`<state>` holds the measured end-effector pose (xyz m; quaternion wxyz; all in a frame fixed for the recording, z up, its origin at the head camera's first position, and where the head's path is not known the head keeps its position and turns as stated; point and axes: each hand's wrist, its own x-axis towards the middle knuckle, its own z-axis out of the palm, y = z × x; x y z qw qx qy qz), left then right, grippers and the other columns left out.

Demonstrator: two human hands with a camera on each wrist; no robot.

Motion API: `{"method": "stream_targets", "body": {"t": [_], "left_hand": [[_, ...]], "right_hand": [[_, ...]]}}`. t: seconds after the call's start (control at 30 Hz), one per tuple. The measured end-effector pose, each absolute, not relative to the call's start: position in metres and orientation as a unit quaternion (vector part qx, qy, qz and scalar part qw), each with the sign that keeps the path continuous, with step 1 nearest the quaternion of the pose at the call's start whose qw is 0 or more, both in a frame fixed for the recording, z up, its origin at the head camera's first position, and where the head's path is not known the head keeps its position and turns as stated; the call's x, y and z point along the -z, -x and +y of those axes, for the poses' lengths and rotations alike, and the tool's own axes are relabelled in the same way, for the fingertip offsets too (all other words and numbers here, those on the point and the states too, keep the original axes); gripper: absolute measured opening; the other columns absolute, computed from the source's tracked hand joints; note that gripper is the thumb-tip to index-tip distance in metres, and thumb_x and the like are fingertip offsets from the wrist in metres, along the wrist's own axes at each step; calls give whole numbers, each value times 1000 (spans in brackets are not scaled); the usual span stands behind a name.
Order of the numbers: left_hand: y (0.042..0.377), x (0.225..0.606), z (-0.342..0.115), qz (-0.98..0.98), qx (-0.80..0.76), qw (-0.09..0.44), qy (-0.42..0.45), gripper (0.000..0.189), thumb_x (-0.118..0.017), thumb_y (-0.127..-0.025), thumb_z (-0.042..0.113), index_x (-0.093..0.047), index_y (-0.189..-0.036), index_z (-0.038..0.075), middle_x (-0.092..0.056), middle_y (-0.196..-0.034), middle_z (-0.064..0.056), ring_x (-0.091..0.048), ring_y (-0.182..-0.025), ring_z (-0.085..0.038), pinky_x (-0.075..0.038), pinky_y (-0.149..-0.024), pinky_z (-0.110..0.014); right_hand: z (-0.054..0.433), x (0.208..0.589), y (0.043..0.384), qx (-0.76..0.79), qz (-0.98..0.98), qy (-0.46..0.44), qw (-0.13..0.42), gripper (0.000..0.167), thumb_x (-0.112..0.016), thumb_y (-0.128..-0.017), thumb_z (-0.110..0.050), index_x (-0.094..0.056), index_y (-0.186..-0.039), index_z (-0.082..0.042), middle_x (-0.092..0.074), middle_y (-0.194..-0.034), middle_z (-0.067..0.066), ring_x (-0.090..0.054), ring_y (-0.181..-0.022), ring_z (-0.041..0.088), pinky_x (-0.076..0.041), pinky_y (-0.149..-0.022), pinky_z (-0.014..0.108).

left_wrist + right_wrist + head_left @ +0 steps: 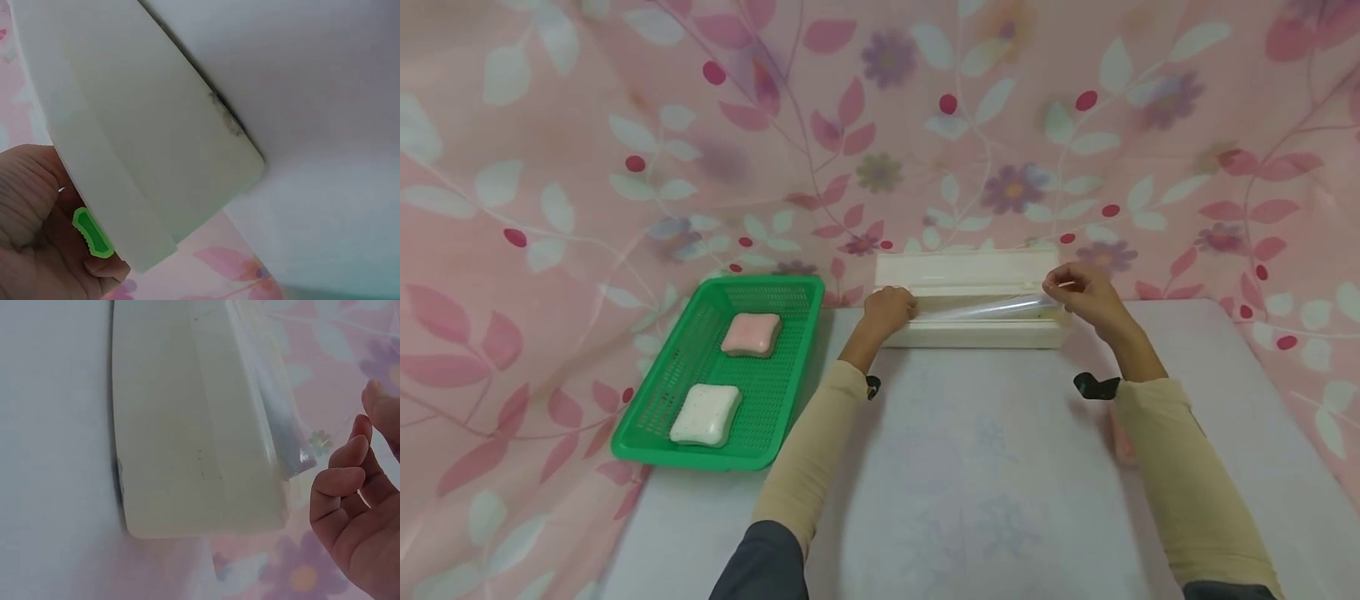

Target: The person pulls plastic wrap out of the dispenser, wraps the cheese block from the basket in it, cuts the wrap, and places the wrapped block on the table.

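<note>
A long white cling film dispenser box (973,336) stands at the back of the table, its lid (966,271) raised. Inside lies a clear roll of cling film (988,308), tilted with its right end higher. My left hand (889,310) grips the box's left end; in the left wrist view its curled fingers are partly hidden behind the box wall, beside a small green plastic piece (94,232). With thumb and fingertips, my right hand (1086,300) pinches thin clear film just beyond the box's right end. In the right wrist view, the roll's end (300,464) sticks out above the rim.
A green plastic basket (778,457) on the left holds a pink soap bar (751,335) and a white soap bar (705,415). Beside my right forearm, a pink object (1123,440) is mostly hidden. Behind the white-covered table (962,467) hangs a floral curtain (880,125).
</note>
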<state>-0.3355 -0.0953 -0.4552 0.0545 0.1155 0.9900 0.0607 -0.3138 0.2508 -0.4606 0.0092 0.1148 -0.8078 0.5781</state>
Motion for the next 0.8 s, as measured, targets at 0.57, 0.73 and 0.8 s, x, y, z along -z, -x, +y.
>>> {"method": "stream_targets", "body": {"t": [0.57, 0.73, 0.8], "left_hand": [[330, 417, -124, 952, -231, -9, -200, 12, -61, -99, 14, -69, -102, 6, -66, -92, -3, -59, -85, -19, -48, -80, -36], [329, 409, -125, 947, -231, -15, -221, 14, -60, -99, 16, -69, -105, 6, -66, -91, -3, -59, -85, -18, -48, -80, -34], [329, 408, -125, 947, -222, -35, -229, 15, -61, -99, 15, -70, -105, 5, -67, -92, -3, -59, -86, -18, -48, -81, -34]], "right_hand": [[249, 455, 305, -594, -800, -65, 52, 24, -63, -98, -19, -58, -110, 0, -58, -90, -11, -51, -77, 10, -43, -61, 22], [247, 455, 302, -607, -791, -58, 52, 23, -63, -97, -19, -57, -109, -1, -58, -86, -11, -49, -76, 13, -42, -59, 23], [245, 454, 301, -614, -786, -59, 52, 23, -62, -98, -19, -56, -110, 0, -58, -87, -9, -49, -76, 15, -42, -59, 23]]}}
